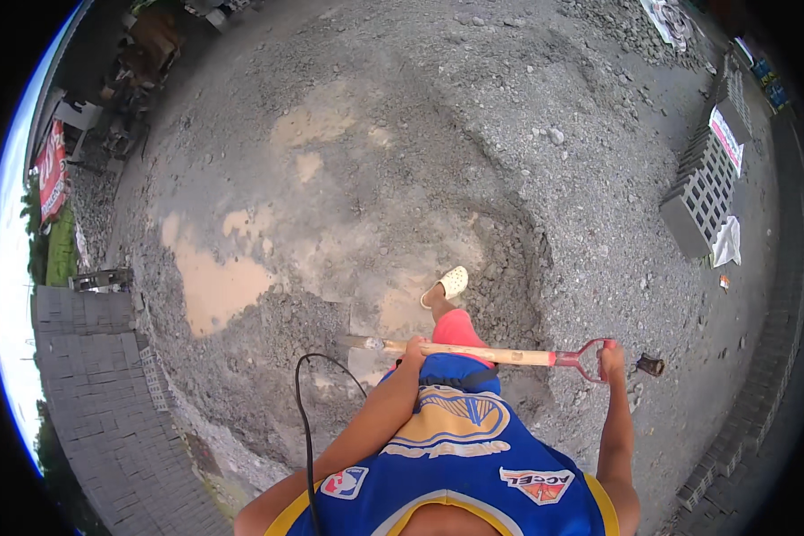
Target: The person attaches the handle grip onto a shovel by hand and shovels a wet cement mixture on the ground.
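gravel yard (545,179) with muddy puddles, shovel (482,354) held level across the body, left hand (414,350) wrapped round the wooden shaft, right hand (611,359) gripping the red handle, stacked blocks (701,192) off right

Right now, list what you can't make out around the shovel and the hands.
Head view only:
- Shovel blade: blurred against the gravel, its load unclear.
- Left hand: fingers wrap under the shaft, hidden.
- Right hand: covers part of the red grip.
- Second foot: hidden by the shorts; only one sandal shows.
- Dark object beside the grip: too small to identify.
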Demonstrator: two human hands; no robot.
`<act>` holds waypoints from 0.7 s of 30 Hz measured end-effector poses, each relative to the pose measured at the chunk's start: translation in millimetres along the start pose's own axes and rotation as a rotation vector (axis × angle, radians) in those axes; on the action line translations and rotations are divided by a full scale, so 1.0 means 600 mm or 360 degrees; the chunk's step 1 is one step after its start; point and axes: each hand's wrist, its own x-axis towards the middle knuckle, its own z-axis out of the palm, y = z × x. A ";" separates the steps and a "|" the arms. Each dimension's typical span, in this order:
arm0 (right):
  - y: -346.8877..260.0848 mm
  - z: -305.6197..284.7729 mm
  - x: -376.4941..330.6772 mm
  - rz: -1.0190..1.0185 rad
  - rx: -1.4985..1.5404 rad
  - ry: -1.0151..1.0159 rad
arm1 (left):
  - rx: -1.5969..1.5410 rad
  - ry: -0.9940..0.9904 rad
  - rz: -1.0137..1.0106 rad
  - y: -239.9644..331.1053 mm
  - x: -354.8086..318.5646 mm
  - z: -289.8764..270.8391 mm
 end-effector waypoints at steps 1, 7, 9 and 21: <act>0.015 0.017 0.002 0.0045 -0.0010 0.0021 | 0.0083 -0.0024 -0.0030 0.018 -0.007 0.011; -0.020 0.056 -0.046 0.0464 0.0473 0.0000 | 0.0442 -0.0084 -0.0111 0.131 0.050 0.089; -0.059 0.052 -0.082 0.0489 0.0669 0.0025 | 0.0322 0.0067 -0.0137 0.159 0.066 0.136; -0.034 0.198 -0.507 0.1282 0.1401 0.1001 | 0.1113 -0.0335 -0.0750 0.101 -0.005 0.411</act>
